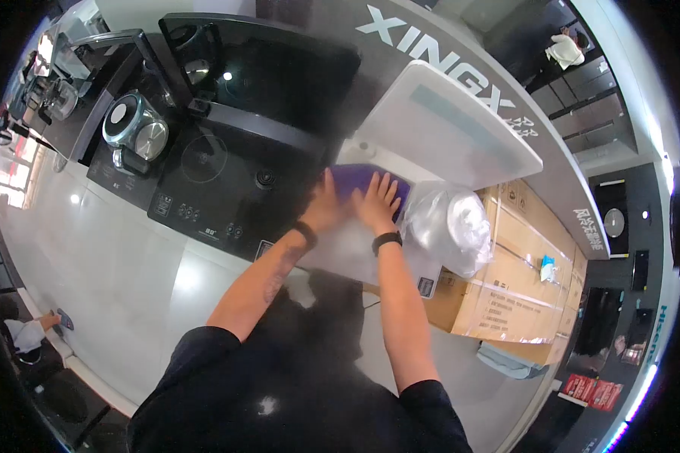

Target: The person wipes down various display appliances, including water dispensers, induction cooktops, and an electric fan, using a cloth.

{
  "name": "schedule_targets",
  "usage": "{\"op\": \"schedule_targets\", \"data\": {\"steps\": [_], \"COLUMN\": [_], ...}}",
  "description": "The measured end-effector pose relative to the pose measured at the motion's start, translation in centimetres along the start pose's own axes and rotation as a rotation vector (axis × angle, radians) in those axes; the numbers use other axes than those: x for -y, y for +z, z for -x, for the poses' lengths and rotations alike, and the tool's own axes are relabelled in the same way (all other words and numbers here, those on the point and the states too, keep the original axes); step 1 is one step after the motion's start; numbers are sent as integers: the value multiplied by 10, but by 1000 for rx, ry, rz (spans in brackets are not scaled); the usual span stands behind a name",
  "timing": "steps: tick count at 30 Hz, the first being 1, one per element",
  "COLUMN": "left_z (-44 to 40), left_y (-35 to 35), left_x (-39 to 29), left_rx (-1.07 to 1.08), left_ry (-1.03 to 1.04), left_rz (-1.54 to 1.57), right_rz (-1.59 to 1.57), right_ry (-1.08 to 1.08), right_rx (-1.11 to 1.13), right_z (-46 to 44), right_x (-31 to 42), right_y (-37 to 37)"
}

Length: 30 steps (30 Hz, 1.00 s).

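Note:
A folded purple cloth [353,178] lies on a light, shiny appliance top [336,245], close to the foot of its raised white panel [449,124]. My right hand [375,204] rests flat on the cloth with its fingers spread. At the cloth's left edge is my left hand [323,205], somewhat blurred; a finger stretches up along the cloth, and the others are partly hidden. Both wrists wear dark bands. Right of my right hand sits a round object wrapped in clear plastic [452,226]; its kind is hard to make out.
To the left is a black cooktop [227,177], with a glass kettle [136,132] beyond it. Cardboard boxes [521,272] stand at the right, carrying a small blue-and-white packet [548,269]. Behind runs a grey sign board [461,57]. Other people appear at the far edges.

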State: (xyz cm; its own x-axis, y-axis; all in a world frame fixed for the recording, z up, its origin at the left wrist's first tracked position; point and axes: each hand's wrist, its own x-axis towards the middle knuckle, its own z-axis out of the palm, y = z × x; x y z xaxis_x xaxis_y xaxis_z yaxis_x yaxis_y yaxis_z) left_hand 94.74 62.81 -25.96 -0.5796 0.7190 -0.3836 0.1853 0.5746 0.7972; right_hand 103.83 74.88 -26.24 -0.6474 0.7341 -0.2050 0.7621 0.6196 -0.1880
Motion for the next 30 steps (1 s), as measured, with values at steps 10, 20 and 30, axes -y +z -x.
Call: {"op": "schedule_targets", "data": {"steps": [10, 20, 30], "left_z": [8, 103, 150], "left_y": [28, 21, 41], "left_x": [26, 37, 11], "left_rx": [-181, -61, 7], "left_ry": [162, 355, 426], "left_rz": [-282, -522, -938], "right_rz": [-31, -30, -113], "right_ry": [16, 53, 286], "right_rx": [-174, -239, -307], "right_z": [11, 119, 196], "right_x": [2, 20, -38], "right_y": [14, 10, 10]}}
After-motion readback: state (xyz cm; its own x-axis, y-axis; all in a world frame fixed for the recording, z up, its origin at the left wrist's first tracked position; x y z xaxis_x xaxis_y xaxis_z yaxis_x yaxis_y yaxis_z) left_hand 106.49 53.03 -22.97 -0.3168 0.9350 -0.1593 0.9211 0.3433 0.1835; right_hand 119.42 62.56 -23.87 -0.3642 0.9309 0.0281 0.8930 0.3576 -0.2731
